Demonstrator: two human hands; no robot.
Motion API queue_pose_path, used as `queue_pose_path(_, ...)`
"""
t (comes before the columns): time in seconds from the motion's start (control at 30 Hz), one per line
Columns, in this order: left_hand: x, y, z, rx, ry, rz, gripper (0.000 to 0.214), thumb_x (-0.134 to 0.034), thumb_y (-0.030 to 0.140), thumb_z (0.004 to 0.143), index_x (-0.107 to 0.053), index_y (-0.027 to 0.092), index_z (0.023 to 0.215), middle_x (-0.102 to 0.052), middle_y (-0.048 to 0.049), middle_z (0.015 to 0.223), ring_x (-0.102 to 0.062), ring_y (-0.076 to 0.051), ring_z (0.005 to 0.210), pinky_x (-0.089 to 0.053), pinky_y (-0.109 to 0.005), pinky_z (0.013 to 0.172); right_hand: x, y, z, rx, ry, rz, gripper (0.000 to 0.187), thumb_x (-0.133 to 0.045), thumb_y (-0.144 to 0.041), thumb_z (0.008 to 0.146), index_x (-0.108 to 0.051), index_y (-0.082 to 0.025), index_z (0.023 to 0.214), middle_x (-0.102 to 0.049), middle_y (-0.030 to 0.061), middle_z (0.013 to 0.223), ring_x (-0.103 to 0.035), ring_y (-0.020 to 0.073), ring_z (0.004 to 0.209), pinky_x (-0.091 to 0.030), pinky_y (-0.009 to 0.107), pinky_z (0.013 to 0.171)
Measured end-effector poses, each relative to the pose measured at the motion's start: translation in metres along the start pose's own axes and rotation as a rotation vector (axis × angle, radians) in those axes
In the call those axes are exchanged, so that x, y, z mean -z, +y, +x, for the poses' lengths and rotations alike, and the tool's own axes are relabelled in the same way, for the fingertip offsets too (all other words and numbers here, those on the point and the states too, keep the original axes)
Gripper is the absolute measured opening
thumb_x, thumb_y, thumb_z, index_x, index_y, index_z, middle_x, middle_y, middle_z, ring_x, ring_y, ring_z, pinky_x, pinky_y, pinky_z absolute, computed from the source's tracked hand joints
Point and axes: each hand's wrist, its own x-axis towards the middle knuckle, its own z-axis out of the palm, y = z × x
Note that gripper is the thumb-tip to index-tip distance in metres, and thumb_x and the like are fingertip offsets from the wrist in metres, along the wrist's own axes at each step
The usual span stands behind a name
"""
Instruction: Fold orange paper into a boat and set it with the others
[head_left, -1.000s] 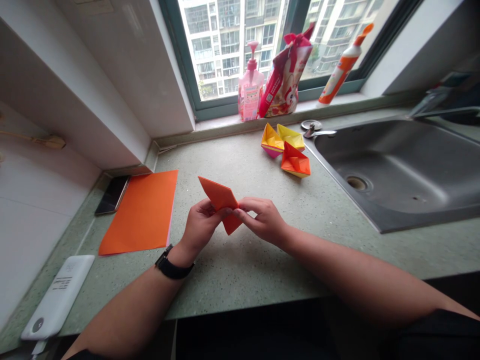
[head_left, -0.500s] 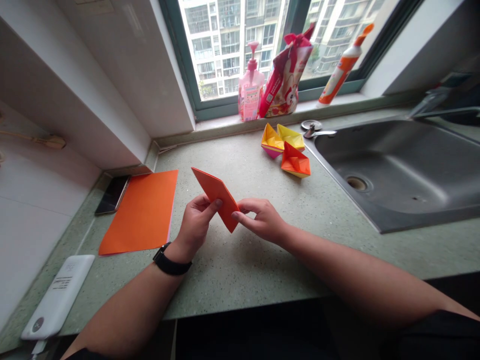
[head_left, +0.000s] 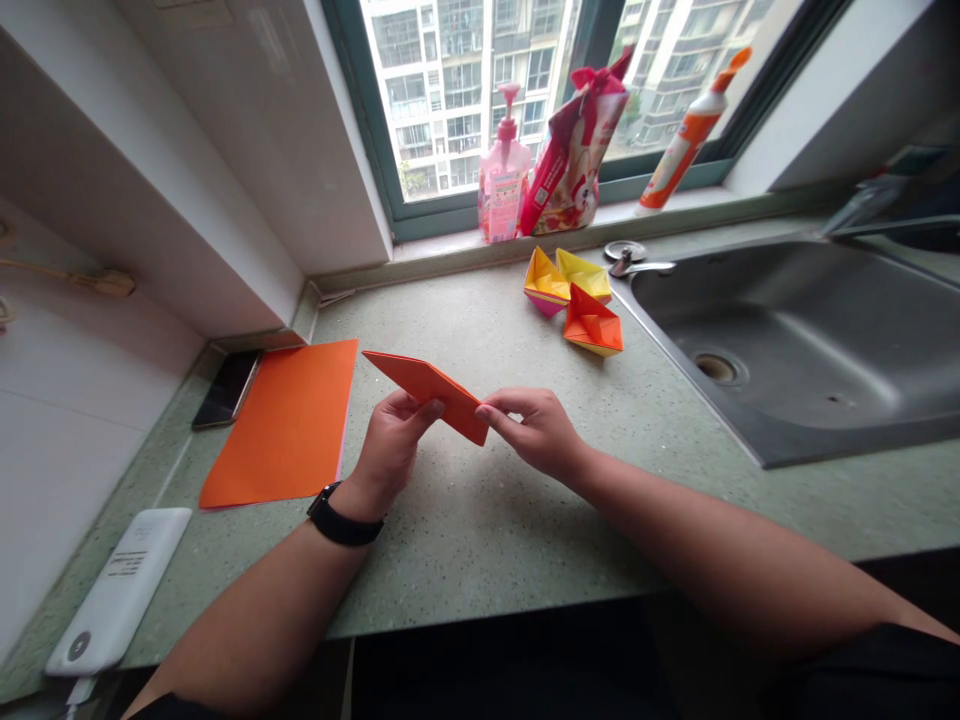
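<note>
A folded piece of orange paper is held up above the counter, tilted with its long edge sloping down to the right. My left hand pinches its lower edge, thumb on the near face and fingers behind. At the right-hand end, my right hand closes thumb and forefinger on the corner. To the left lies a flat stack of orange paper sheets. Beyond my right hand stand three folded paper boats: an orange one, a yellow-and-pink one and a yellow one.
A steel sink is set into the counter on the right. At the left lie a dark phone and a white power bank. A pink pump bottle, a red bag and an orange bottle line the windowsill.
The folded orange paper has tipped to a flatter angle, its left point lower and its right end raised. My right hand has shifted slightly up and right with the corner.
</note>
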Motion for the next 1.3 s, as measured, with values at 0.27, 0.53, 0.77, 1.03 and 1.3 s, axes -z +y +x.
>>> queue_pose_path(0.27, 0.002, 0.001, 0.002, -0.039, 0.034, -0.009, 0.038, -0.103, 0.050, 0.071, -0.084, 0.021, 0.086, -0.083, -0.0024, 0.090, -0.074, -0.019, 0.087, -0.058, -0.036, 0.092, 0.001, -0.001, 0.002, 0.026, -0.015, 0.085, 0.029, -0.069, -0.041, 0.105, -0.083, -0.024, 0.086, -0.082, 0.0050, 0.086, -0.074, 0.0191, 0.078, -0.057, 0.032, 0.073)
queue_pose_path(0.53, -0.002, 0.002, 0.002, 0.005, 0.069, -0.068, 0.046, -0.104, 0.053, 0.068, -0.076, 0.018, 0.078, -0.077, -0.0014, 0.085, -0.071, -0.017, 0.086, -0.058, -0.035, 0.091, -0.001, 0.004, 0.002, -0.129, -0.036, 0.162, 0.032, -0.071, -0.049, 0.103, -0.087, -0.025, 0.089, -0.083, 0.0045, 0.089, -0.074, 0.0203, 0.082, -0.057, 0.033, 0.075)
queue_pose_path(0.77, -0.003, 0.006, 0.000, -0.008, 0.093, -0.036, 0.045, -0.103, 0.052, 0.070, -0.073, 0.019, 0.074, -0.076, -0.0022, 0.092, -0.069, -0.019, 0.093, -0.055, -0.036, 0.097, -0.005, 0.009, 0.003, -0.174, -0.075, 0.236, 0.028, -0.074, -0.050, 0.100, -0.090, -0.027, 0.096, -0.084, 0.0072, 0.106, -0.078, 0.0237, 0.099, -0.061, 0.037, 0.088)
queue_pose_path(1.03, -0.004, 0.009, 0.002, -0.001, 0.044, -0.050, 0.038, -0.102, 0.047, 0.073, -0.077, 0.019, 0.076, -0.075, -0.0024, 0.095, -0.069, -0.018, 0.095, -0.055, -0.035, 0.098, -0.004, 0.009, 0.004, -0.190, -0.052, 0.213, 0.029, -0.073, -0.050, 0.100, -0.088, -0.025, 0.096, -0.082, 0.0082, 0.106, -0.076, 0.0237, 0.098, -0.059, 0.035, 0.082)
queue_pose_path(1.3, -0.003, 0.012, 0.001, 0.151, 0.005, -0.013, 0.038, -0.099, 0.045, 0.074, -0.073, 0.018, 0.078, -0.077, -0.0043, 0.094, -0.069, -0.019, 0.093, -0.054, -0.034, 0.094, -0.001, 0.009, 0.005, -0.192, -0.129, 0.133, 0.034, -0.067, -0.049, 0.102, -0.084, -0.022, 0.089, -0.075, 0.0034, 0.081, -0.068, 0.0190, 0.077, -0.053, 0.032, 0.072)
